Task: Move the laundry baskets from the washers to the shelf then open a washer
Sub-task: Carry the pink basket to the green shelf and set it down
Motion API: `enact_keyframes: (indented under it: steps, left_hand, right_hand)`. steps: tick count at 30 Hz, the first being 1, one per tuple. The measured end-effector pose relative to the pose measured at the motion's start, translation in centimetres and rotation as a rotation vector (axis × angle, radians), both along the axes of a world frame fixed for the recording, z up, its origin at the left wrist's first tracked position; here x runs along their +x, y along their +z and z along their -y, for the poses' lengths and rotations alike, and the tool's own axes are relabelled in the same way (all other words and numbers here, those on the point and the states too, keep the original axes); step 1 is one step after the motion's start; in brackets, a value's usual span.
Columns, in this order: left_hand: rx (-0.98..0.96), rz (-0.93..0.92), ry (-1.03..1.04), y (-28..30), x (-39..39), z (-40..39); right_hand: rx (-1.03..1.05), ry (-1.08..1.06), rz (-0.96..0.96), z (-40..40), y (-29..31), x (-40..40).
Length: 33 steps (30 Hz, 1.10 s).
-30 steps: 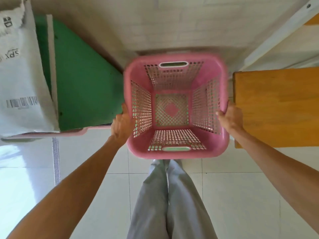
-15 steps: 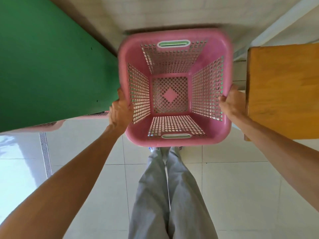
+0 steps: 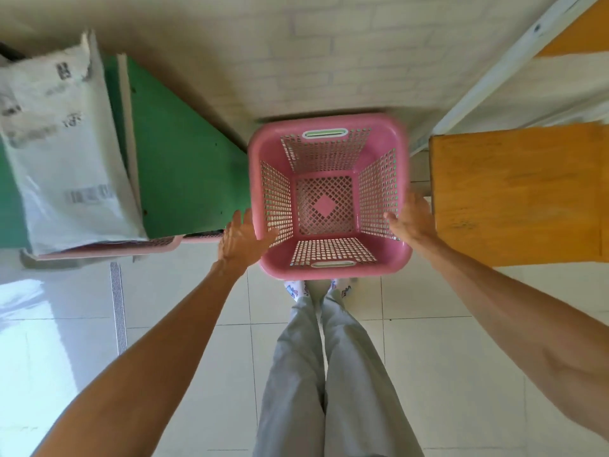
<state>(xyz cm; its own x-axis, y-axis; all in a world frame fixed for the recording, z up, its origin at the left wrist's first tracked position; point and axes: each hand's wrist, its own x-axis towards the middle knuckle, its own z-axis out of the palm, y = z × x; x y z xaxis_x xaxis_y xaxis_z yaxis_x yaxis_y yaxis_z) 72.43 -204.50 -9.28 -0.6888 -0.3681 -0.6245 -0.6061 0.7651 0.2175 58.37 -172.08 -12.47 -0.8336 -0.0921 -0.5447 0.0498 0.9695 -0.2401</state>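
Between a green panel (image 3: pixel 184 166) on the left and an orange wooden surface (image 3: pixel 517 192) on the right sits a pink laundry basket (image 3: pixel 329 199), square, with lattice walls and a pale handle slot in its far and near rims. Nothing lies inside it; the perforated bottom with a solid diamond at its centre shows clearly. It stands low against a white brick wall (image 3: pixel 329 44), just beyond the person's feet, but whether it rests on the tiled floor (image 3: pixel 428 341) or on a low shelf cannot be told. The left hand (image 3: pixel 240 237) is at the basket's left rim with fingers spread and loose, the thumb near the rim, not clasping it. The right hand (image 3: pixel 412 216) lies flat and open against the right rim, also not gripping. At the near left, the rim of a second pink basket (image 3: pixel 108 250) shows under a white plastic mailing bag (image 3: pixel 62 150) that leans over it. The bag carries a barcode and dark printed marks, too blurred to read.
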Motion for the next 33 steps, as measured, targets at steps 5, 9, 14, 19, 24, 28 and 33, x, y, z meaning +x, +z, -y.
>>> enact_keyframes:
  steps: [5, 9, 14, 19, 24, 28, 33]
  left_hand:
    - [0.024, 0.002, -0.047, 12.2, 0.3, -2.1]
    - [-0.025, 0.031, -0.192, 19.3, 0.9, -3.4]
    - [-0.084, 0.001, -0.357, 25.3, 0.2, -3.9]
    - [-0.152, -0.089, -0.481, 28.9, -1.4, -2.6]
    - [-0.17, -0.121, -0.634, 31.1, -2.5, -3.2]
    - [-0.134, -0.196, -0.774, 32.6, -4.0, -5.8]
    - [-0.112, -0.266, -0.97, 33.7, -6.2, -11.0]
  right_hand:
    - [0.027, 0.098, 0.066, 0.9, 9.4, 3.0]
    - [0.015, 0.178, 0.074, 1.7, 16.7, 5.5]
    - [-0.014, 0.206, 0.068, 2.3, 23.1, 6.6]
    - [-0.119, 0.033, -0.09, 2.0, 23.3, 6.7]
    - [-0.049, -0.006, -0.003, -0.4, 24.8, 7.5]
    - [-0.025, -0.162, -0.028, -2.4, 31.2, 10.5]
    - [0.026, -0.344, -0.063, -7.9, 33.2, 14.9]
